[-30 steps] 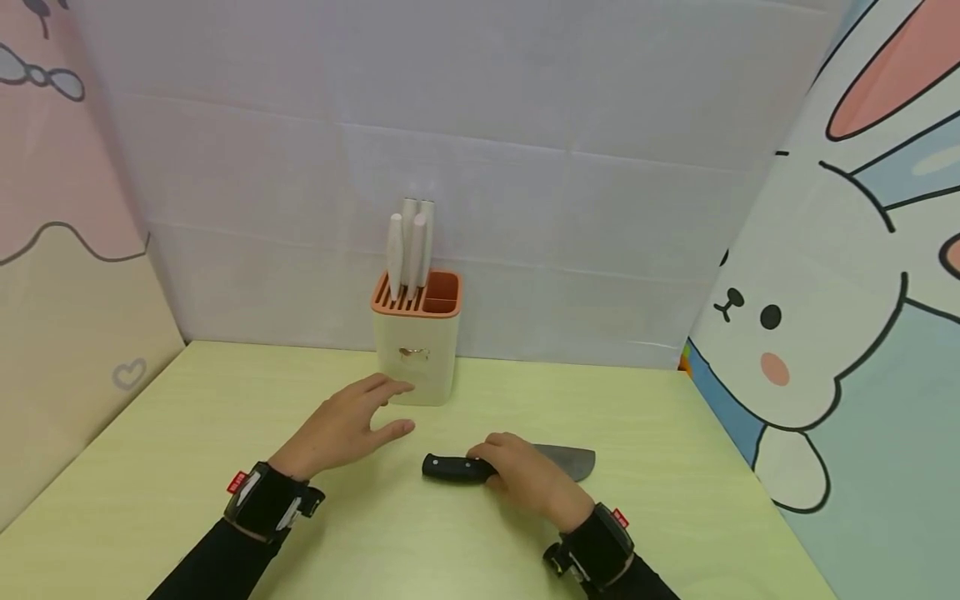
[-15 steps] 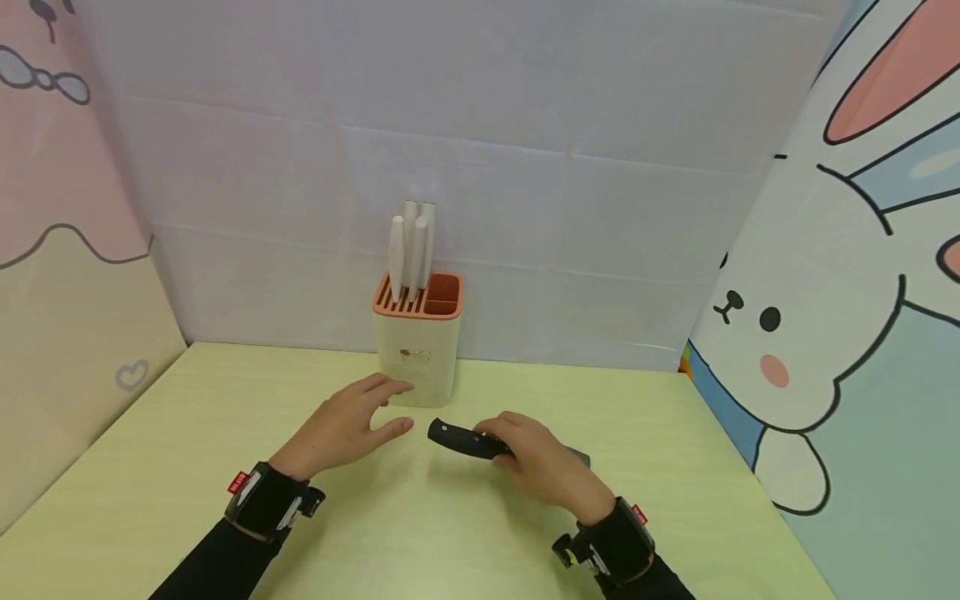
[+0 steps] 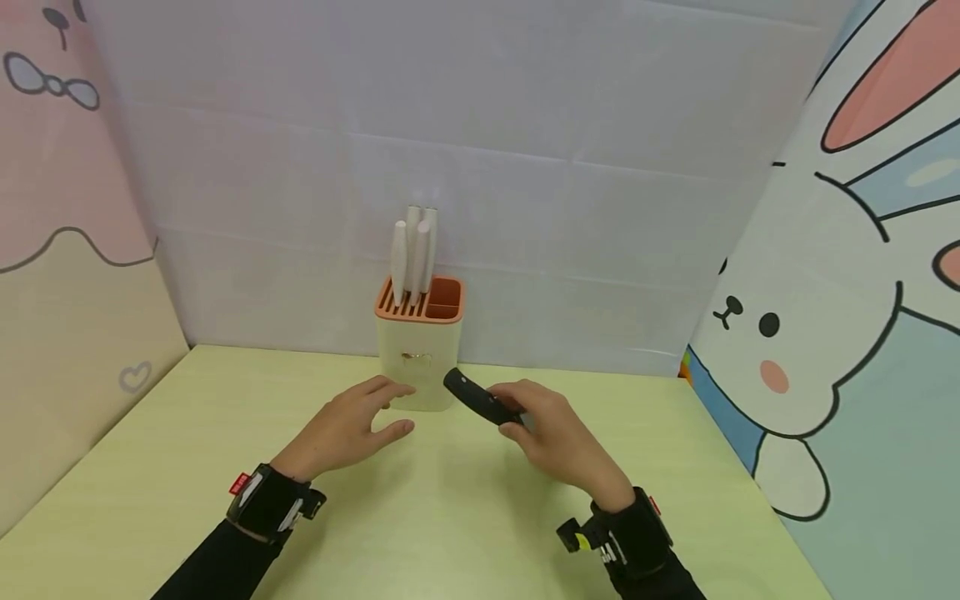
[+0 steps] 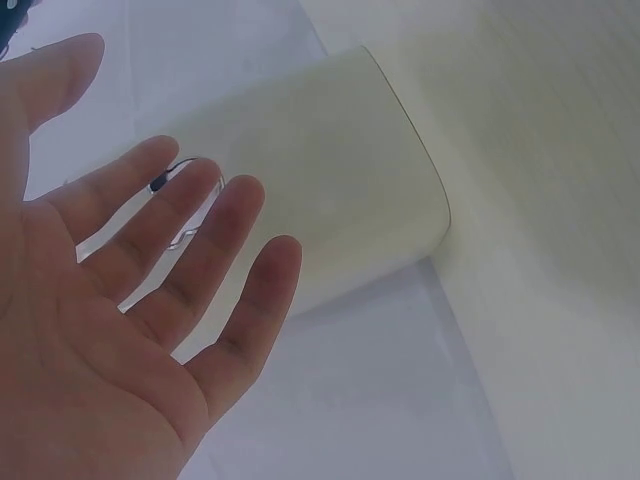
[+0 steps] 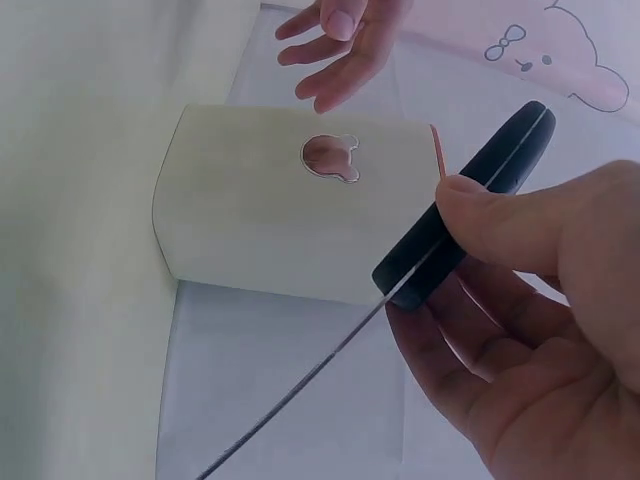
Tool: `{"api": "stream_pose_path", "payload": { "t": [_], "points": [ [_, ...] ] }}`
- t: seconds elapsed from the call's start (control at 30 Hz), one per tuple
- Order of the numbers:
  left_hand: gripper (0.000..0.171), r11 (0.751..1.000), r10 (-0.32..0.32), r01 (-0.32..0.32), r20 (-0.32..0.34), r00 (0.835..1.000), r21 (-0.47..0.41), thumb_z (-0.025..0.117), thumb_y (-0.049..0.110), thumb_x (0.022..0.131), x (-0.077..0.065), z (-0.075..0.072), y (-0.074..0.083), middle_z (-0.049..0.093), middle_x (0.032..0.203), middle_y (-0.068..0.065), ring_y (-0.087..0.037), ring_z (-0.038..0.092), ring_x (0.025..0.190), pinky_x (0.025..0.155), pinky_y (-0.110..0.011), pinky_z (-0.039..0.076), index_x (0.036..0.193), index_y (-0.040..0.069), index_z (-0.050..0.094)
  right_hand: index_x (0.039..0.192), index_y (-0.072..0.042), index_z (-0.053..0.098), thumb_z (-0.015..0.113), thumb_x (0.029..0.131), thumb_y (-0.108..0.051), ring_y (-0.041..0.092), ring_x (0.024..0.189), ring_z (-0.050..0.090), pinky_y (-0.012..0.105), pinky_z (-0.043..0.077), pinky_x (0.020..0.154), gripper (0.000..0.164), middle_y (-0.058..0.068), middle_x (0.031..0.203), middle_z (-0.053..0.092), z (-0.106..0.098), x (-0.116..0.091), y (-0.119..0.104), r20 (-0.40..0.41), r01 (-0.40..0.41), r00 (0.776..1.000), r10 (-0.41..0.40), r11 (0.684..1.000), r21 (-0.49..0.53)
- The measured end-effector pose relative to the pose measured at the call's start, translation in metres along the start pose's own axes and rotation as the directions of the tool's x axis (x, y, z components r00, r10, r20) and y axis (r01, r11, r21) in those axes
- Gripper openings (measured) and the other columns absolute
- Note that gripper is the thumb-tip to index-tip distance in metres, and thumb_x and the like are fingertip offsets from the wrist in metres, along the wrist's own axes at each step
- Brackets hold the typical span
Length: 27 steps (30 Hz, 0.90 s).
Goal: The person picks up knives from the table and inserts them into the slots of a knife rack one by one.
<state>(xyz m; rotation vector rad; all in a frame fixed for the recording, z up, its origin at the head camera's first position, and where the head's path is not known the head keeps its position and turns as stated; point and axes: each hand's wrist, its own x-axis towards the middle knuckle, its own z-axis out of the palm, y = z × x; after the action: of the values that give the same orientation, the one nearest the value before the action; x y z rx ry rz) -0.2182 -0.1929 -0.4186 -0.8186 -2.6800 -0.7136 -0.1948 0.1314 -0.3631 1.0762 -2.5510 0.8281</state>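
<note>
My right hand [image 3: 558, 433] grips a kitchen knife by its black handle [image 3: 480, 397], raised above the table. In the right wrist view the thumb presses one side of the handle [image 5: 480, 200], and the thin blade [image 5: 300, 385] runs down and left, seen along its edge. My left hand [image 3: 341, 427] is held with fingers spread before the knife block [image 3: 416, 342], holding nothing; whether it touches the block I cannot tell. That block is cream with an orange slotted top, and several white-handled knives [image 3: 412, 250] stand in its slots. An orange compartment [image 3: 444, 296] sits right of them.
The pale yellow table [image 3: 262, 383] runs back to a white sheet wall [image 3: 600, 208] behind the block. Cartoon-printed panels stand at the left [image 3: 75, 333] and right [image 3: 847, 375].
My right hand has lifted the black-handled knife off the table and carried it up toward the block, its handle end tilting upward. The left hand stays in place.
</note>
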Motion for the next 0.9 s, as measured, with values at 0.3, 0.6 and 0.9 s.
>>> {"api": "stream_pose_path", "payload": {
  "t": [0.3,0.6,0.9],
  "points": [
    [0.051,1.0,0.0,0.0,-0.005,1.0,0.008,0.073,0.038,0.102,0.0,-0.002,0.001,0.065,0.139,-0.005,-0.023,0.069,0.111,0.089,-0.046,0.06,0.145,0.012,0.064,0.138,-0.001,0.063,0.08,0.091,0.005,0.02,0.106,0.073,0.037,0.061,0.096,0.05,0.01,0.123,0.071,-0.002,0.011,-0.005,-0.078,0.019,0.997,-0.011,0.994,0.108],
    [0.049,1.0,0.02,-0.021,-0.026,0.999,-0.005,0.074,0.035,0.102,-0.001,-0.002,0.002,0.066,0.137,-0.005,-0.026,0.069,0.11,0.088,-0.046,0.059,0.144,0.01,0.065,0.139,-0.002,0.061,0.077,0.094,0.007,0.022,0.109,0.072,0.033,0.059,0.099,0.049,0.009,0.122,0.071,0.0,0.024,-0.013,-0.149,0.008,0.988,0.034,0.963,0.271],
    [0.049,1.0,0.021,-0.021,-0.027,0.999,-0.012,0.073,0.035,0.103,-0.001,-0.002,0.001,0.066,0.137,-0.004,-0.026,0.069,0.11,0.087,-0.046,0.059,0.143,0.011,0.065,0.14,-0.002,0.059,0.073,0.097,0.005,0.024,0.111,0.068,0.033,0.058,0.101,0.046,0.012,0.123,0.068,-0.001,0.029,-0.018,-0.219,-0.06,0.961,0.168,0.901,0.43]
  ]
}}
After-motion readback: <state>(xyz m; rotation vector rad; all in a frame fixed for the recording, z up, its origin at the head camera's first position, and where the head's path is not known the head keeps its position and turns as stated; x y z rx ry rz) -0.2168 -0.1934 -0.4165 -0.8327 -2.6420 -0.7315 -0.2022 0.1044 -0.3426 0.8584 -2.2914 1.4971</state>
